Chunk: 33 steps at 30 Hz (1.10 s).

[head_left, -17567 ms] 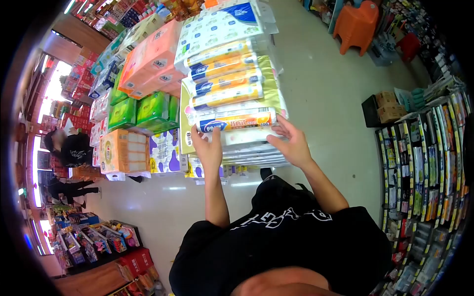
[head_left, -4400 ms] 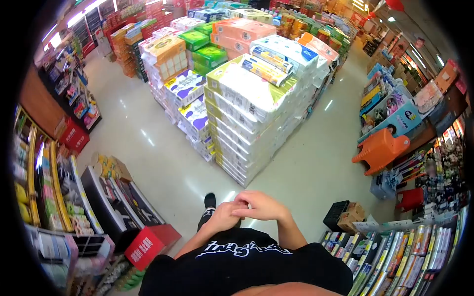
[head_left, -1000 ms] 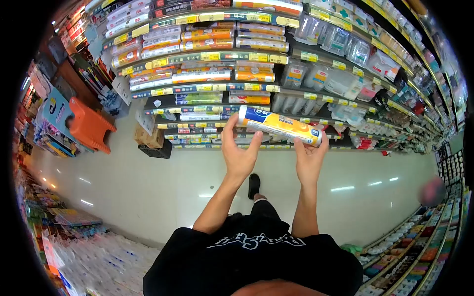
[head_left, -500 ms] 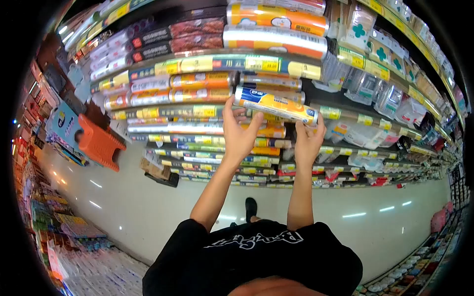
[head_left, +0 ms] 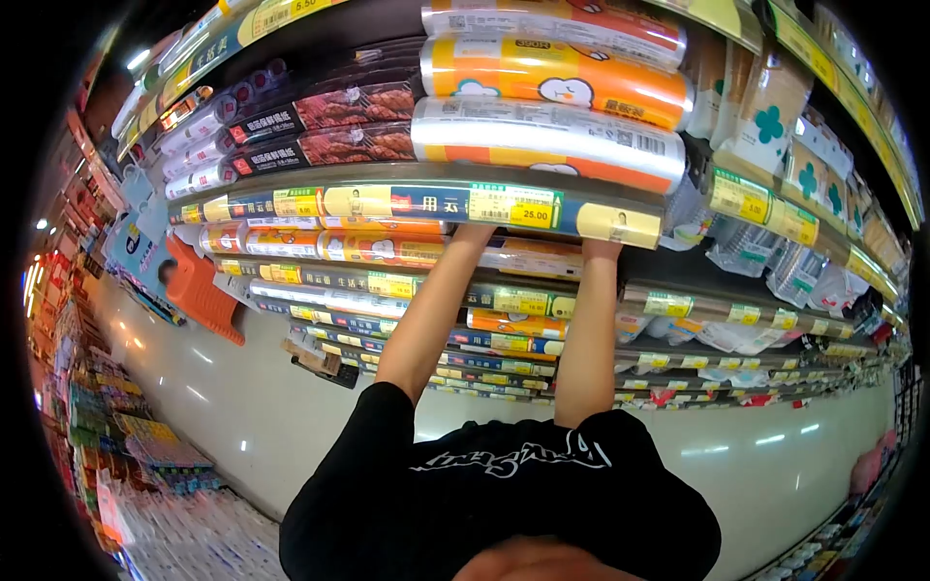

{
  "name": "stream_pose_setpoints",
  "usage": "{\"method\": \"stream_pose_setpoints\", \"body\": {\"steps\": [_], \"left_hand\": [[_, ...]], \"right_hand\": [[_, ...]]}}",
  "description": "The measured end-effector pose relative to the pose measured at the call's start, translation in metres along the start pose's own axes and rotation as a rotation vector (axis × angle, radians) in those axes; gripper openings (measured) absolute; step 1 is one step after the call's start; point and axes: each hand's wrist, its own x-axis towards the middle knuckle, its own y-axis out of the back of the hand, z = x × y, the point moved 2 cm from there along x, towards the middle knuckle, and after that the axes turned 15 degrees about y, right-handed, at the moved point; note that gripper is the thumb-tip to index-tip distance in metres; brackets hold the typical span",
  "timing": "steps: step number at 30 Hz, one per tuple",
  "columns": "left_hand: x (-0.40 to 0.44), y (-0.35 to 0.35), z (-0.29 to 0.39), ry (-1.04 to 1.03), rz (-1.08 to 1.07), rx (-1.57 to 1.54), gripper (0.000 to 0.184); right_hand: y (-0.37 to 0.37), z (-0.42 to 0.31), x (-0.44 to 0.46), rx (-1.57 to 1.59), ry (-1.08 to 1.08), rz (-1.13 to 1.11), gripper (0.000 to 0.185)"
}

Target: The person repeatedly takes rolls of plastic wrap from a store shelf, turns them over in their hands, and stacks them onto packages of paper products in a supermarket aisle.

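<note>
Head view: the left hand (head_left: 473, 234) and right hand (head_left: 601, 250) reach under a price rail (head_left: 426, 205), mostly hidden, so whether they hold anything I cannot tell. Between them shows a wrapped roll (head_left: 533, 258); being round, it could roll outward if nudged. Above the hands, stacked rolls (head_left: 552, 81) could slip if the rail is bumped.

We've got both arms out front, forearms bare. Left forearm (head_left: 436, 315) slants inward; right forearm (head_left: 587, 339) runs nearly straight ahead. They sit closer at the far ends than at the elbows, not touching. Hands hidden, so we can't tell finger pose or grip.
</note>
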Motion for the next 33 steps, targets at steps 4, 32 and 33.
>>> {"method": "stream_pose_setpoints", "body": {"steps": [4,32,33], "left_hand": [[0.021,-0.002,-0.003,0.061,-0.049,0.027,0.032],[0.019,-0.020,0.002,0.021,-0.234,0.289,0.036],[0.019,-0.021,0.004,0.010,-0.243,0.292,0.036]], "right_hand": [[-0.023,0.020,0.012,0.184,-0.103,0.023,0.034],[-0.037,0.029,0.009,0.566,-0.335,-0.074,0.028],[-0.035,0.027,0.007,0.577,-0.340,-0.074,0.028]]}}
